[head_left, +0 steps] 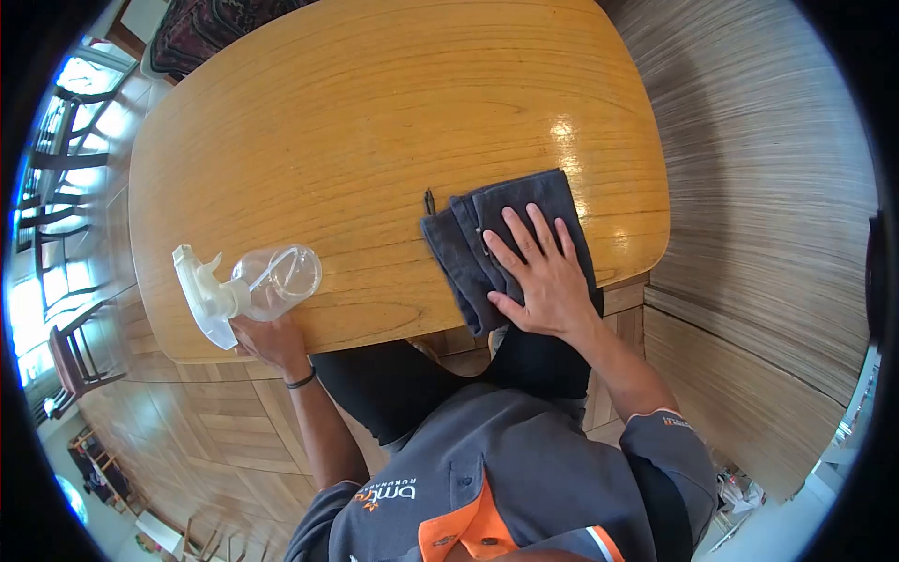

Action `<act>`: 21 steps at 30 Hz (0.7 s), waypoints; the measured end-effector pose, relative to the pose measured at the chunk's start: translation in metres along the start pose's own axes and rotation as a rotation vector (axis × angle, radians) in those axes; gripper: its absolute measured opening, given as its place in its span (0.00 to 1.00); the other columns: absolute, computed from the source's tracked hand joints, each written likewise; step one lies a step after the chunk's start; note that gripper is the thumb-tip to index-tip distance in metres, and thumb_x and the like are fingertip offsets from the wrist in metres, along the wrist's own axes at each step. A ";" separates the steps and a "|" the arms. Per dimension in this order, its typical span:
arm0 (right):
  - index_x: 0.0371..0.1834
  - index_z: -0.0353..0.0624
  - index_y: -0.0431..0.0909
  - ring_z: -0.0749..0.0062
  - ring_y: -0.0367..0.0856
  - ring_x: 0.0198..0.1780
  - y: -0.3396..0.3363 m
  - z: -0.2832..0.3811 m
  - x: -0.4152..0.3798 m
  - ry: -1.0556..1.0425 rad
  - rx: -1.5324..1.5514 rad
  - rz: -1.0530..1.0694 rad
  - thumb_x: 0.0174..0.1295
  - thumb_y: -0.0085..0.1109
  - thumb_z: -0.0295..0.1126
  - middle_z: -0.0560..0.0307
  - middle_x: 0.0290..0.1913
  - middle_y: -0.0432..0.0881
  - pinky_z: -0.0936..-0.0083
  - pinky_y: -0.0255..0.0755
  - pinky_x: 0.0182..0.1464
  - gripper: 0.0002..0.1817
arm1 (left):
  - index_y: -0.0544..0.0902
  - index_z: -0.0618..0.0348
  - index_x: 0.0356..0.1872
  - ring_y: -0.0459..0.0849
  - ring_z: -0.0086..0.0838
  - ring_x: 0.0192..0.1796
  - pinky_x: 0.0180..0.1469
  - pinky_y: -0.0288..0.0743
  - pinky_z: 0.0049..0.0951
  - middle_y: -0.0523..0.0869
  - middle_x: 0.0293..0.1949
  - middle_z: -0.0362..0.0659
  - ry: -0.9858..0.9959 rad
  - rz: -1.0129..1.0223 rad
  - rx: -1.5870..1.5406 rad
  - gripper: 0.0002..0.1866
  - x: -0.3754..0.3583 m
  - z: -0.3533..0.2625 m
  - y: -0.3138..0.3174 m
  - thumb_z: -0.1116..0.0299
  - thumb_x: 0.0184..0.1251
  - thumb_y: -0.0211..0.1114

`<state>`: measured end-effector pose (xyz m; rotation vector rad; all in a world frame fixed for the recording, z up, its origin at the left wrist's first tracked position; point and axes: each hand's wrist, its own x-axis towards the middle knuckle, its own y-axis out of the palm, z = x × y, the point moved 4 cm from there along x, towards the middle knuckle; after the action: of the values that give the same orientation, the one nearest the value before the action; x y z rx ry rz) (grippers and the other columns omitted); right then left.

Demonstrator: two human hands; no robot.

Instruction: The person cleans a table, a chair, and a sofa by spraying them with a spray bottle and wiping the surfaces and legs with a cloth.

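A folded dark grey cloth (459, 258) lies on the wooden table (356, 140) near its front right edge. My right hand (548, 281) rests flat on the cloth with its fingers spread. At the table's front left, a clear spray bottle (281, 281) with a white trigger head (208, 292) stands on the tabletop. My left hand (272, 342) is at the table edge, right beside the bottle and partly behind its spray head; its fingers are mostly hidden.
A wood-grain panel (749, 169) borders the table on the right. Dark chairs (70, 361) stand at the far left on the parquet floor (225, 421). A patterned fabric (211, 37) covers something behind the table's back left.
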<state>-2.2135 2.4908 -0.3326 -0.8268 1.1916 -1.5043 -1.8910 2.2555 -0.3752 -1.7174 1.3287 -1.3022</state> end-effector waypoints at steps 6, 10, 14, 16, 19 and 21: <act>0.76 0.61 0.65 0.49 0.52 0.80 -0.021 -0.046 0.078 0.002 -0.091 -0.140 0.59 0.61 0.58 0.54 0.80 0.58 0.36 0.45 0.76 0.40 | 0.68 0.63 0.68 0.64 0.54 0.71 0.67 0.59 0.60 0.75 0.64 0.56 0.003 0.029 -0.084 0.40 0.000 -0.007 -0.004 0.46 0.63 0.71; 0.78 0.66 0.62 0.53 0.50 0.82 -0.028 -0.127 0.192 0.005 -0.214 -0.271 0.64 0.53 0.65 0.56 0.82 0.56 0.38 0.44 0.78 0.40 | 0.69 0.64 0.68 0.68 0.56 0.69 0.67 0.60 0.58 0.75 0.64 0.58 0.011 0.045 -0.124 0.40 0.002 -0.011 -0.008 0.48 0.63 0.72; 0.79 0.69 0.59 0.56 0.48 0.83 -0.053 -0.202 0.297 0.154 -0.288 -0.261 0.63 0.49 0.71 0.59 0.83 0.52 0.42 0.43 0.79 0.42 | 0.72 0.64 0.66 0.72 0.58 0.65 0.67 0.61 0.55 0.76 0.62 0.59 0.100 -0.024 -0.052 0.37 -0.002 0.001 -0.002 0.49 0.63 0.72; 0.81 0.71 0.55 0.55 0.43 0.84 -0.066 -0.230 0.332 0.400 -0.279 -0.253 0.62 0.44 0.74 0.61 0.85 0.46 0.40 0.42 0.78 0.45 | 0.74 0.63 0.65 0.71 0.56 0.65 0.66 0.61 0.53 0.77 0.61 0.57 0.086 -0.026 -0.093 0.36 -0.003 0.006 0.002 0.48 0.63 0.72; 0.82 0.73 0.50 0.53 0.40 0.84 -0.070 -0.230 0.358 0.592 -0.199 -0.191 0.63 0.43 0.74 0.60 0.85 0.43 0.39 0.41 0.79 0.45 | 0.75 0.62 0.60 0.72 0.52 0.62 0.66 0.64 0.50 0.78 0.57 0.54 0.101 -0.071 -0.229 0.29 0.003 -0.001 -0.005 0.61 0.58 0.69; 0.82 0.73 0.48 0.52 0.40 0.84 -0.067 -0.224 0.362 0.597 -0.178 -0.137 0.63 0.42 0.74 0.59 0.85 0.43 0.39 0.40 0.79 0.45 | 0.75 0.62 0.60 0.72 0.52 0.63 0.67 0.64 0.50 0.78 0.57 0.54 0.160 -0.096 -0.185 0.29 0.005 -0.012 -0.013 0.62 0.56 0.68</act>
<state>-2.5343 2.2038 -0.3557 -0.5946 1.7527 -1.8474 -1.8975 2.2560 -0.3579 -1.8537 1.5148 -1.4347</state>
